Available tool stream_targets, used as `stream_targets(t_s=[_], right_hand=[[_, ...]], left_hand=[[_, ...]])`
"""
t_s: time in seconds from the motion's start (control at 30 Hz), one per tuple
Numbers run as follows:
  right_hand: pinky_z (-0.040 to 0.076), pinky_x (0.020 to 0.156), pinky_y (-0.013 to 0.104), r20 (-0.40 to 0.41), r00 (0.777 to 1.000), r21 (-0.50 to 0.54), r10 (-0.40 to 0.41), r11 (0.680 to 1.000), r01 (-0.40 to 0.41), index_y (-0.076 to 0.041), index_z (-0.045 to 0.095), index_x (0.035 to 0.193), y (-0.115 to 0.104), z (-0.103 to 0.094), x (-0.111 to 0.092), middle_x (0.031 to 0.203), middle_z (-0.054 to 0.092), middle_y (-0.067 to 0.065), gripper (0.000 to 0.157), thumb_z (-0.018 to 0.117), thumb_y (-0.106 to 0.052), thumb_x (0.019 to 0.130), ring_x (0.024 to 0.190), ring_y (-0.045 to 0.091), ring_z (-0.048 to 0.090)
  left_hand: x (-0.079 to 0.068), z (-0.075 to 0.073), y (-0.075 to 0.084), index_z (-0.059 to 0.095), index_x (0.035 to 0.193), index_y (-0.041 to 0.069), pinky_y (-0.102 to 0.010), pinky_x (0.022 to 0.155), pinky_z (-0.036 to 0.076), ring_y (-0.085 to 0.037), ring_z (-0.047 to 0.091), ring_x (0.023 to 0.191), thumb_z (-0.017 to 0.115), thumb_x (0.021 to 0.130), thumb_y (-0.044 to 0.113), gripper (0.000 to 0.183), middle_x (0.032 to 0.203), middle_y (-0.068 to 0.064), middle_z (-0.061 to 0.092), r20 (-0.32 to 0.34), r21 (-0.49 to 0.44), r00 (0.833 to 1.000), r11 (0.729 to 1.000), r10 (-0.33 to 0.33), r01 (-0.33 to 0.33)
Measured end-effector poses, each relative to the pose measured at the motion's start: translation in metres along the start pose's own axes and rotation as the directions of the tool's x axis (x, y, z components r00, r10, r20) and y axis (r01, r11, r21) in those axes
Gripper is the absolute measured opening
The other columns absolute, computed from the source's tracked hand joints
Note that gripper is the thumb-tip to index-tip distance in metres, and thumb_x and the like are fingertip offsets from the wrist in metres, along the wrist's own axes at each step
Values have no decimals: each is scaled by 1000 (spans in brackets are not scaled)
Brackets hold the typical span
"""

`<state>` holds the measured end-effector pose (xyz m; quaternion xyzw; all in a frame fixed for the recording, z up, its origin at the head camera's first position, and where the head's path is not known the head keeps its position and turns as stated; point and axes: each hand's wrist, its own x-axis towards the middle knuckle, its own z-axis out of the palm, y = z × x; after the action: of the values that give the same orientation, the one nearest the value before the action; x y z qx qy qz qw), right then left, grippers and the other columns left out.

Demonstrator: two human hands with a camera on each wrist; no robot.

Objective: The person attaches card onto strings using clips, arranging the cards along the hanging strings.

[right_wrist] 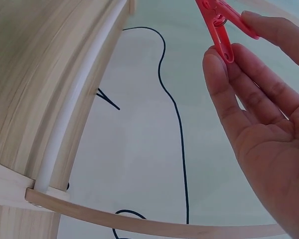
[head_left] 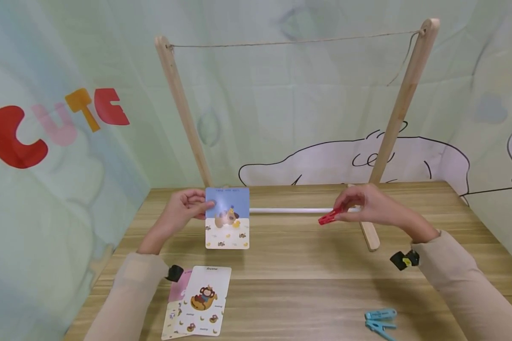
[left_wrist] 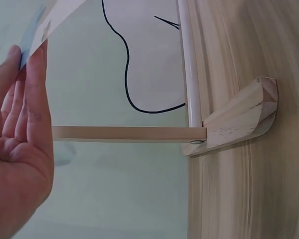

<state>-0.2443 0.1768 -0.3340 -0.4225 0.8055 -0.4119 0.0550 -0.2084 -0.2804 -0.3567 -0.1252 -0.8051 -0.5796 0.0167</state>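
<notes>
My left hand [head_left: 183, 210] pinches the left edge of a blue-and-white picture card [head_left: 227, 232] with a dog and ducks, held up in front of the wooden frame's left post. In the left wrist view the card [left_wrist: 55, 20] sits between thumb and fingers. My right hand [head_left: 366, 206] pinches a red clothespin [head_left: 329, 216] near the right post; in the right wrist view the fingertips grip the handles of the clothespin [right_wrist: 220, 30]. A twine line [head_left: 294, 42] runs between the post tops, above both hands.
A monkey card [head_left: 206, 300] overlaps a pink-and-yellow card [head_left: 175, 303] on the table at front left. Blue clothespins [head_left: 380, 314] lie at front right. A white rod [head_left: 290, 210] joins the wooden frame's posts [head_left: 402, 102] low down. A printed curtain hangs behind.
</notes>
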Motion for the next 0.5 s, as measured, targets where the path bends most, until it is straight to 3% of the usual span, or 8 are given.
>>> stream_targets(t_s=[0.17,0.37,0.5], right_hand=[[54,72,29,10,1000,-14,4,1000,-4,-9,66,90,-3,-1,5,85,65,-2,18,75,-17,77,74,14,63],[54,71,28,16,1000,-37,-16,999,16,-8,66,89,-8,-2,10,84,65,-3,18,75,-17,77,73,13,63],[54,71,29,13,1000,-46,18,999,-17,-5,66,89,-23,-3,13,84,66,1,17,75,-11,76,73,16,63]], left_hand=[[2,-1,3,58,93,-5,-36,62,56,-15,66,69,69,83,15,25,81,-1,69,-12,9,1000,1000,11,-11],[4,-3,6,58,94,-4,-43,65,55,-16,66,70,68,83,18,27,82,-2,69,-25,22,1000,1000,10,-9],[6,-4,9,58,96,-4,-39,65,56,-15,66,71,68,83,19,28,83,-1,70,-35,23,999,1000,5,-4]])
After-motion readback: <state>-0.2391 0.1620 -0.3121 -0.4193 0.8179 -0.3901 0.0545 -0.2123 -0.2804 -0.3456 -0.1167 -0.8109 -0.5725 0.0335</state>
